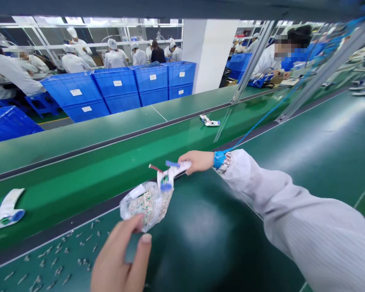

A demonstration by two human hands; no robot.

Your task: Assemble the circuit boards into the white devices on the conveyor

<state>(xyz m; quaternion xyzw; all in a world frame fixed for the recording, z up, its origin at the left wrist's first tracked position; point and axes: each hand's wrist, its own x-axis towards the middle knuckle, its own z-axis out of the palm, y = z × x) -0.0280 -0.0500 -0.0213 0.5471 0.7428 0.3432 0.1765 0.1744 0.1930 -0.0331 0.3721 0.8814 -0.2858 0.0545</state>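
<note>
My right hand (197, 161) is closed on one end of a white curved plastic housing (167, 177), held over the edge between bench and belt. Wires, a bit of green board and a blue round part show on that housing. Below it lies a clear plastic bag (144, 205) full of small pale parts. In front of the bag is my left hand (121, 255), thumb and fingers apart with nothing between them. A blue wrist strap (219, 159) with a cord circles my right wrist.
Several small metal pieces (59, 259) lie scattered on the green bench at left. The green belt (109, 162) carries similar white housings, one at far left (9, 209) and one farther back (209, 121). Blue bins (115, 87) and seated people are beyond. A metal post (255, 61) rises at right.
</note>
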